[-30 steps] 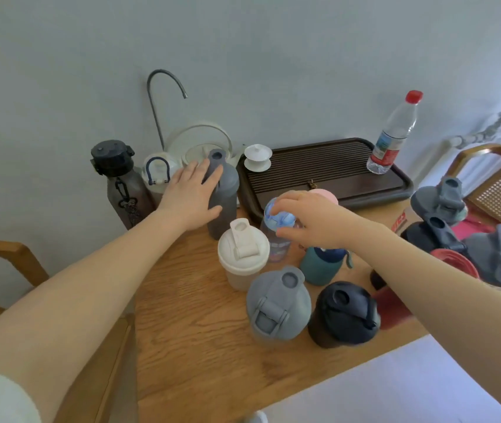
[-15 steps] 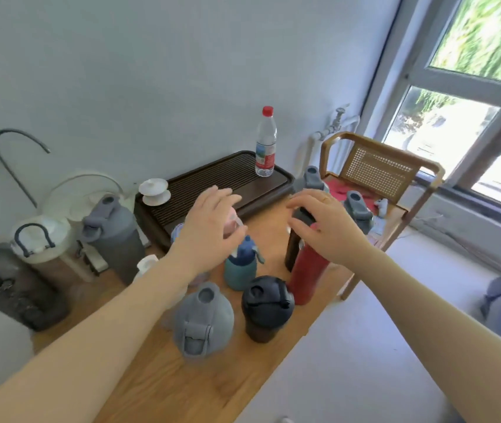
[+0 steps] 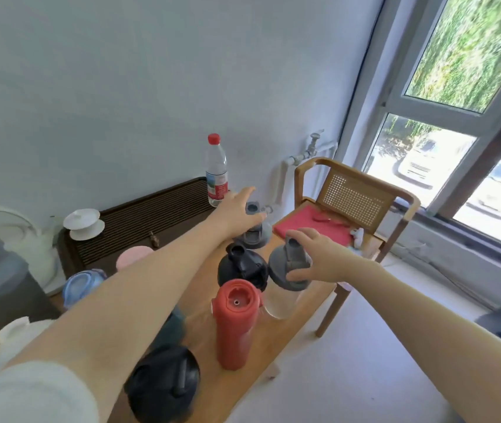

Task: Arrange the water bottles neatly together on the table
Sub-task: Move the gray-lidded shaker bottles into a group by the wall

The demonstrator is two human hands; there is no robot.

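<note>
Reaching left hand [image 3: 237, 209] open toward grey bottle [image 3: 253, 230] beyond red bottle [image 3: 235, 322]; right hand [image 3: 319, 257] clasps clear shaker [image 3: 287, 276] lid right of it. Others grouped; these two left, I judge.

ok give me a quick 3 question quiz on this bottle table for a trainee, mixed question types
1. True or false: the red bottle lies on its side.
2. The right hand is on the lid of which bottle? A) clear bottle with grey lid B) pink-lidded bottle C) red-capped plastic bottle
3. Fill in: the red-capped plastic bottle stands on the dark ____.

Key
1. False, it stands upright on the table.
2. A, the clear bottle with grey lid; the left hand reaches to another grey-lidded bottle.
3. tray.
</note>
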